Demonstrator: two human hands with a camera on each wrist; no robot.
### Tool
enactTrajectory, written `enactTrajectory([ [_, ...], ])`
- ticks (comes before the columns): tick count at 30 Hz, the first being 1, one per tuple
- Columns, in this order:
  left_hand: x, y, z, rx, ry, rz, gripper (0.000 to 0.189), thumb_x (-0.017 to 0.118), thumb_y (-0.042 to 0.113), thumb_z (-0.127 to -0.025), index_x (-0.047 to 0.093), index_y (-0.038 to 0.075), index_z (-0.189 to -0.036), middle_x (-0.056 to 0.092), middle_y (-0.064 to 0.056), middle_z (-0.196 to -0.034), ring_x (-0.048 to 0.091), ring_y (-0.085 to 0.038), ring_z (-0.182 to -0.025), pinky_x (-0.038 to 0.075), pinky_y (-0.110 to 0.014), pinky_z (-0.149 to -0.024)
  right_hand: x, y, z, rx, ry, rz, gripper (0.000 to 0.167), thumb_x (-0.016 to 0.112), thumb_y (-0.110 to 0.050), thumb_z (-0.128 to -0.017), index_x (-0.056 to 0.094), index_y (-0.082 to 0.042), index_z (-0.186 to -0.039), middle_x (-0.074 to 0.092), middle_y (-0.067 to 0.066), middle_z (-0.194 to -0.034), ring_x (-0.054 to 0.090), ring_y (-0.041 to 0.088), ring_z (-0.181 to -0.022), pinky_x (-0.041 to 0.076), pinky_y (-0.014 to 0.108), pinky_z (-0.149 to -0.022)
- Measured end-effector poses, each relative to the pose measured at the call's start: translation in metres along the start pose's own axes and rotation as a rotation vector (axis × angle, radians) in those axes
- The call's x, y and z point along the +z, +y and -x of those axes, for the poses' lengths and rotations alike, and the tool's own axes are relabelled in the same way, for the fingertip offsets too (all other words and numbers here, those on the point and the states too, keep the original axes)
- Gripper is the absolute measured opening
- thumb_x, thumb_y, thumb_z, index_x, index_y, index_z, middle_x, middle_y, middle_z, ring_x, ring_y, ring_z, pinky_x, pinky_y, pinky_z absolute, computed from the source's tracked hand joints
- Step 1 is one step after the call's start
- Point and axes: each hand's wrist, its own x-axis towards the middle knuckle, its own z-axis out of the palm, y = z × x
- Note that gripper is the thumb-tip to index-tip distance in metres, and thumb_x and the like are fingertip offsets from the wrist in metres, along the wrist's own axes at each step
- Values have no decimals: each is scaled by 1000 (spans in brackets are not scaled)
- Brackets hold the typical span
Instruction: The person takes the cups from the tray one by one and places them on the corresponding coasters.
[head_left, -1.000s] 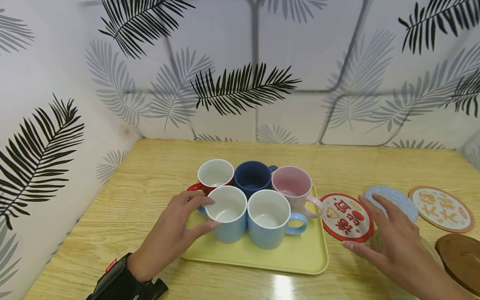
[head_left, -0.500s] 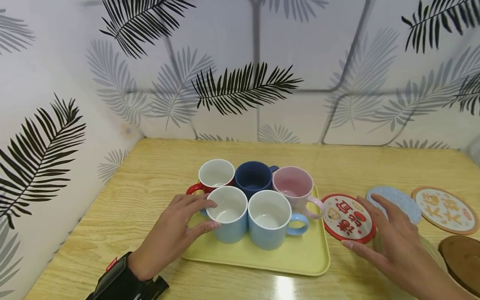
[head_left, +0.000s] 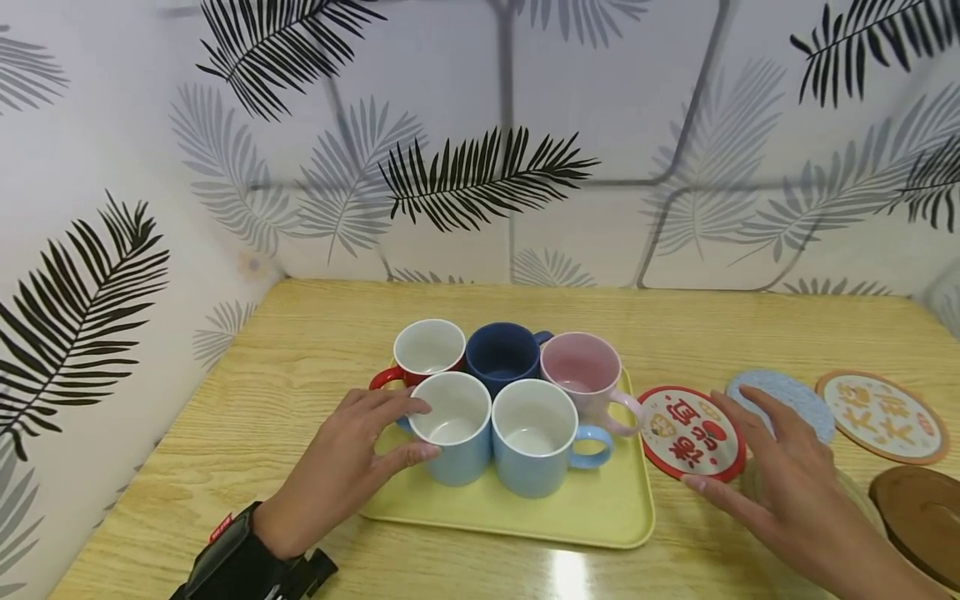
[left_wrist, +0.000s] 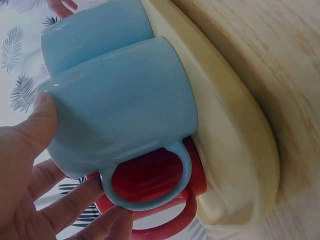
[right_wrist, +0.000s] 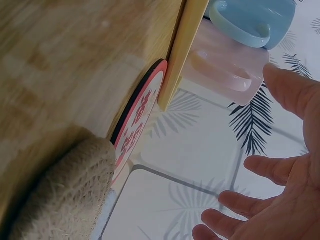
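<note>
Counting in the head view, we see five mugs upright on one yellow tray: two light blue, one red, one navy, one pink; five round coasters lie right of it. In the left wrist view, our left hand, fingers loosely apart, is at one glossy light blue mug. In the right wrist view, our right hand spreads its fingers.

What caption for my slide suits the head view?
Left hand holds light-blue mug on yellow tray, right hand near red-rimmed coaster.
</note>
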Motion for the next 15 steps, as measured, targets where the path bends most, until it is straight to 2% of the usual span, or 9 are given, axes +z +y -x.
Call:
enactTrajectory([
  [4,0,0,0,-8,-6,2,45,84,33,-78,71,18,-119,67,-4,-126,54,-20,-102,54,-41,-86,-1,-1,0,-4,5,2,96,90,-25,-73,40,-14,-153,34,31,-149,32,58,-129,22,80,-95],
  [11,-1,0,-1,-3,-21,4,46,83,34,-80,70,17,-120,68,-2,-125,54,-20,-102,55,-40,-87,-3,-2,-2,-22,3,18,98,91,-31,-72,40,-14,-154,36,32,-149,33,52,-133,20,81,-98],
  [15,-3,-1,0,5,-40,20,56,82,36,-83,65,18,-133,65,-1,-130,54,-22,-109,53,-45,-93,-4,-2,-3,-22,-6,28,98,90,-35,-73,40,-14,-154,36,33,-149,33,52,-134,18,81,-99],
])
